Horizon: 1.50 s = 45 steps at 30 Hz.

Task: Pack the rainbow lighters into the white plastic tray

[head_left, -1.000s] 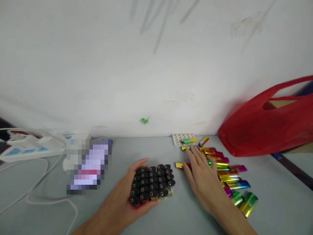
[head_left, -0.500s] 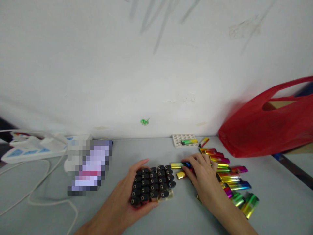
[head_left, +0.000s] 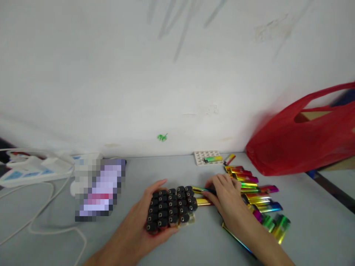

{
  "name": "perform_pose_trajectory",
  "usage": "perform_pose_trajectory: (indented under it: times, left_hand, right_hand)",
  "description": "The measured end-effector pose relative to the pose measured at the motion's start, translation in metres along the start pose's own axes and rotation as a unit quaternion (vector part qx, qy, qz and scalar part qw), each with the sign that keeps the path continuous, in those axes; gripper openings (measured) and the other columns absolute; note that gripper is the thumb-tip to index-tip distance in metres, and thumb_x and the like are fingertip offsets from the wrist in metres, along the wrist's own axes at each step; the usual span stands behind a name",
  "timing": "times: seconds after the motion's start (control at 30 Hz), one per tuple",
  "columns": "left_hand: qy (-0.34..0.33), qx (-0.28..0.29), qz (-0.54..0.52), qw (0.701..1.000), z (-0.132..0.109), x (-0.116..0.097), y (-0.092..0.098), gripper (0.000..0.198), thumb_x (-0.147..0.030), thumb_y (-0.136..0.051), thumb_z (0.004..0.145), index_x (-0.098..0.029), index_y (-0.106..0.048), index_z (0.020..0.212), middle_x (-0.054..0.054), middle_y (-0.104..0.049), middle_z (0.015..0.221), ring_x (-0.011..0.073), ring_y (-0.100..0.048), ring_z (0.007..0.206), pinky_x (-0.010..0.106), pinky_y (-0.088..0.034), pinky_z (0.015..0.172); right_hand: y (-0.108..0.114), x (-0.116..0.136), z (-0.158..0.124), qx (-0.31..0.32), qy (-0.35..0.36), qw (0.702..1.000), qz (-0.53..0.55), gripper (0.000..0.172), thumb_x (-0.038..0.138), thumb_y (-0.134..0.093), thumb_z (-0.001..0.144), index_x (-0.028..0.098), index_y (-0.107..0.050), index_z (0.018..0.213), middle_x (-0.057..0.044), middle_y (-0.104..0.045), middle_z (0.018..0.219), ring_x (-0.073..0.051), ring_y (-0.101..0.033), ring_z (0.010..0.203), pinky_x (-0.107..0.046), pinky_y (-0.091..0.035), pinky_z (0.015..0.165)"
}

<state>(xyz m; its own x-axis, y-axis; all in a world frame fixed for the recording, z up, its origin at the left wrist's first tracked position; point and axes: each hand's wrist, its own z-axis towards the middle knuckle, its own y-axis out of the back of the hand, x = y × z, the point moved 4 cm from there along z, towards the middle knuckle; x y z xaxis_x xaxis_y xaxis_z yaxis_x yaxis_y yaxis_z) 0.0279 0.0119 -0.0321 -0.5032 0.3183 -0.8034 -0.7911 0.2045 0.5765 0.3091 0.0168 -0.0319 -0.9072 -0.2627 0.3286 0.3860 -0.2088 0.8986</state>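
My left hand is wrapped round a block of lighters packed in rows, their black ends facing up, in a pale tray whose corner shows at the lower right. Just right of the block, my right hand has its fingers closed on a shiny lighter that points at the block. A gold lighter lies under it, close to the block's right side. Beyond my right hand a loose pile of metallic coloured lighters spreads over the grey table, partly hidden by the hand.
Against the wall stands a white holed tray with a green-yellow lighter on it. A red bag is at the right. To the left are a blurred phone, a power strip and white cables.
My right hand has shifted slightly left and the lighters by its fingertips are nearer the block. A long shiny lighter edge now shows below my right wrist. The view has shifted a little.
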Motion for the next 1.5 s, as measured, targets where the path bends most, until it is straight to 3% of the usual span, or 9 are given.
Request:
perform_pose_trajectory:
  times: [0.3, 0.43, 0.63, 0.73, 0.83, 1.07, 1.3, 1.4, 1.5]
  left_hand:
    - [0.003, 0.019, 0.008, 1.000, -0.002, 0.005, -0.001, 0.097, -0.027, -0.089, 0.086, -0.037, -0.031, 0.163, 0.009, -0.070, 0.142, 0.0311, -0.079, 0.114, 0.048, -0.065, 0.103]
    - [0.000, 0.025, 0.008, 1.000, -0.002, 0.003, 0.000, 0.096, -0.030, -0.091, 0.085, -0.037, -0.033, 0.162, 0.008, -0.073, 0.139, 0.0319, -0.080, 0.115, 0.046, -0.065, 0.103]
    - [0.006, 0.039, 0.006, 0.999, -0.002, 0.003, 0.000, 0.099, -0.028, -0.090, 0.087, -0.043, -0.028, 0.163, 0.004, -0.070, 0.144, 0.0293, -0.078, 0.120, 0.045, -0.063, 0.109]
    - [0.004, 0.037, 0.001, 0.999, -0.002, 0.004, -0.001, 0.098, -0.029, -0.090, 0.087, -0.041, -0.028, 0.163, 0.005, -0.070, 0.145, 0.0295, -0.079, 0.117, 0.045, -0.064, 0.105]
    - [0.003, 0.032, 0.006, 0.999, -0.002, 0.005, -0.001, 0.099, -0.029, -0.090, 0.086, -0.042, -0.029, 0.162, 0.004, -0.070, 0.144, 0.0287, -0.080, 0.115, 0.043, -0.066, 0.102]
    - [0.003, 0.034, 0.009, 0.999, -0.003, 0.005, -0.002, 0.099, -0.030, -0.091, 0.087, -0.041, -0.028, 0.162, 0.005, -0.072, 0.142, 0.0301, -0.079, 0.117, 0.046, -0.065, 0.104]
    - [0.010, 0.039, 0.005, 0.999, -0.001, 0.006, -0.001, 0.098, -0.032, -0.090, 0.088, -0.042, -0.027, 0.163, 0.005, -0.071, 0.140, 0.0291, -0.079, 0.113, 0.045, -0.065, 0.102]
    - [0.005, 0.039, 0.014, 0.999, -0.001, 0.004, 0.000, 0.097, -0.032, -0.090, 0.088, -0.042, -0.027, 0.162, 0.005, -0.071, 0.140, 0.0297, -0.078, 0.115, 0.046, -0.064, 0.104]
    - [0.001, 0.037, 0.025, 0.999, -0.002, 0.002, 0.000, 0.098, -0.034, -0.090, 0.088, -0.043, -0.026, 0.162, 0.004, -0.070, 0.141, 0.0300, -0.077, 0.118, 0.048, -0.063, 0.105]
  right_hand:
    - [-0.001, 0.005, -0.002, -0.065, -0.013, 0.997, 0.041, 0.026, 0.040, -0.050, 0.117, 0.025, -0.064, 0.132, -0.007, -0.073, 0.098, -0.029, -0.066, 0.095, -0.048, -0.043, 0.095]
    - [0.016, 0.015, -0.005, -0.022, -0.074, 0.965, 0.249, 0.035, 0.047, -0.042, 0.119, 0.036, -0.061, 0.146, -0.006, -0.071, 0.116, -0.029, -0.064, 0.107, -0.043, -0.047, 0.095]
    - [0.017, 0.015, -0.001, -0.041, -0.228, 0.812, 0.536, 0.049, 0.071, -0.060, 0.105, 0.025, -0.072, 0.098, -0.002, -0.056, 0.087, -0.021, -0.052, 0.078, -0.031, -0.047, 0.066]
    - [0.012, 0.018, 0.001, -0.033, -0.257, 0.717, 0.647, 0.049, 0.071, -0.080, 0.092, 0.022, -0.070, 0.090, 0.001, -0.052, 0.081, -0.017, -0.047, 0.072, -0.028, -0.047, 0.064]
    - [0.011, 0.023, 0.002, -0.012, -0.263, 0.663, 0.701, 0.048, 0.064, -0.091, 0.084, 0.021, -0.072, 0.089, 0.002, -0.053, 0.078, -0.014, -0.049, 0.069, -0.027, -0.048, 0.067]
    - [0.008, 0.023, -0.002, -0.002, -0.260, 0.662, 0.703, 0.043, 0.051, -0.101, 0.078, 0.019, -0.084, 0.100, 0.000, -0.063, 0.085, -0.011, -0.052, 0.070, -0.023, -0.047, 0.068]
    - [0.009, 0.026, 0.000, -0.015, -0.235, 0.591, 0.772, 0.027, 0.049, -0.087, 0.096, 0.025, -0.079, 0.105, -0.002, -0.064, 0.103, -0.017, -0.059, 0.094, -0.027, -0.053, 0.083]
    - [0.011, 0.031, 0.000, 0.020, -0.241, 0.560, 0.793, 0.031, 0.052, -0.080, 0.101, 0.027, -0.076, 0.119, 0.003, -0.051, 0.084, -0.010, -0.045, 0.067, -0.021, -0.046, 0.062]
    - [0.012, 0.035, -0.003, 0.056, -0.268, 0.566, 0.778, 0.042, 0.058, -0.079, 0.100, 0.024, -0.074, 0.124, 0.009, -0.035, 0.074, -0.007, -0.017, 0.054, -0.018, -0.020, 0.045]
